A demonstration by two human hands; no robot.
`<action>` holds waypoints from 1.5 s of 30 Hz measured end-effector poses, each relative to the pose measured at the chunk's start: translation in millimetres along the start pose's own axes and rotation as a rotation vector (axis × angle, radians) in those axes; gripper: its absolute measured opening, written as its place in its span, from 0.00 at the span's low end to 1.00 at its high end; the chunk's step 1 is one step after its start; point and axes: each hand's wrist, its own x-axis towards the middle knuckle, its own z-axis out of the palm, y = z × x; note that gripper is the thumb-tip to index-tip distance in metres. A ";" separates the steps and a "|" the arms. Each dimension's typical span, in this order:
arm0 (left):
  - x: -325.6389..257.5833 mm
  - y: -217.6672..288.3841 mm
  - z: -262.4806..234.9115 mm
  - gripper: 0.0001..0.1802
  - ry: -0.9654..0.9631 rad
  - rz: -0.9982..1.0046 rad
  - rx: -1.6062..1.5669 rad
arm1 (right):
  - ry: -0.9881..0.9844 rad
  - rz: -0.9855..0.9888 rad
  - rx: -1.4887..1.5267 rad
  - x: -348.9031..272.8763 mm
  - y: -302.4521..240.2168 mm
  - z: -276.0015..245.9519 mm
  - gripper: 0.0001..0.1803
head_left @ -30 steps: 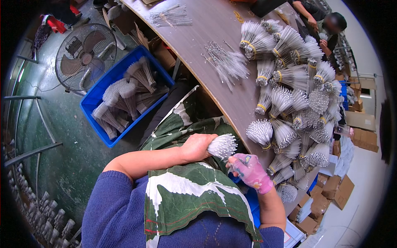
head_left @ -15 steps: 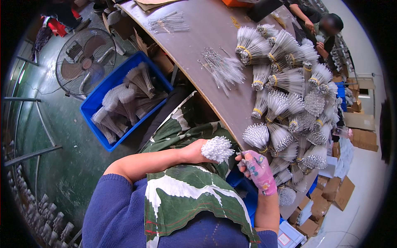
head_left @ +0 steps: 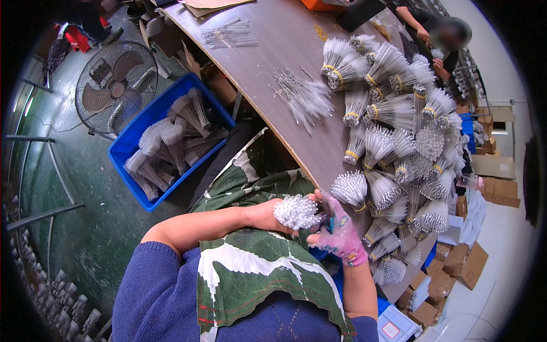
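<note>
A bundle of thin brushes (head_left: 296, 211) with white bristle tips sits in my bare left hand (head_left: 266, 215), over my lap. My fingers are wrapped round its stems, which are mostly hidden. Just to its right, my right hand (head_left: 341, 232) wears a pink patterned glove with bare fingertips. Thumb and fingers are spread in a curve beside the bristle heads; whether they touch them I cannot tell. Many similar brush bundles (head_left: 393, 111), bound with yellow bands, are heaped on the table (head_left: 256, 74) at the right. Loose brushes (head_left: 302, 97) lie on the table further left.
A blue bin (head_left: 117, 154) holding more bundles stands on the floor at the left, next to a fan (head_left: 117, 88). Another small pile of brushes (head_left: 231, 34) lies at the table's far end. A person (head_left: 419, 28) works at the far right. Cardboard boxes (head_left: 461, 265) stand at right.
My right hand has moved left to the bundle, and its fingers have spread apart. The bundle in my left hand has shifted slightly left and down.
</note>
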 end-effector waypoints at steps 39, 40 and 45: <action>-3.7 -14.3 9.0 0.19 0.277 -0.119 -0.023 | 0.249 -0.205 -0.331 -3.7 38.1 24.7 0.45; -3.5 -14.5 9.0 0.19 0.282 -0.120 -0.017 | 0.272 -0.218 -0.228 -4.5 37.0 24.7 0.45; -1.4 -7.6 7.0 0.21 0.266 -0.156 -0.046 | 0.309 -0.211 -0.237 -14.5 25.6 19.8 0.43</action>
